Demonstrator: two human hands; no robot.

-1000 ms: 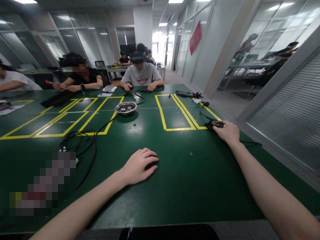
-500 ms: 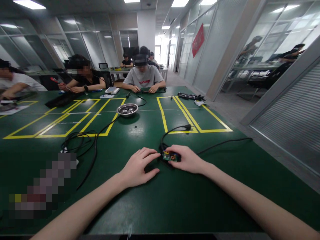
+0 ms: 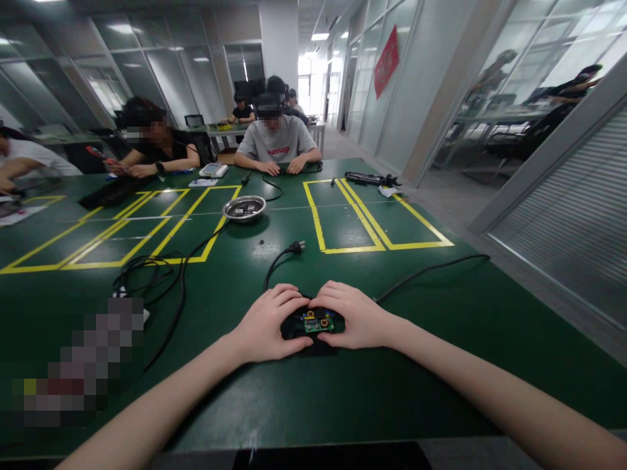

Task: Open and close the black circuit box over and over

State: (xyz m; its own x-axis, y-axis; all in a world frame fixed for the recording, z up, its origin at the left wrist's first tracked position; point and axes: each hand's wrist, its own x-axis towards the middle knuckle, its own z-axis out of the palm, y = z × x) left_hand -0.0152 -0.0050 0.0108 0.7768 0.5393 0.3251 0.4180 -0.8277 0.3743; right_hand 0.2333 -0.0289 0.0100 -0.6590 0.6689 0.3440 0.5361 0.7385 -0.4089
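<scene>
A small black unit with an exposed green circuit board lies on the green table just in front of me. My left hand curls round its left side and my right hand curls round its right side, so both grip it. Two black cables leave it. One runs to a plug lying further out on the table. The other cable trails off to the right.
A metal bowl with small parts stands in the middle, among yellow taped rectangles. A tangle of black cable lies at the left. Several people sit at the far side and left. A black tool rests far right.
My right hand pulled the black unit from the table's right side toward me, up to my left hand. Both hands now close on it. The cables and plug followed.
</scene>
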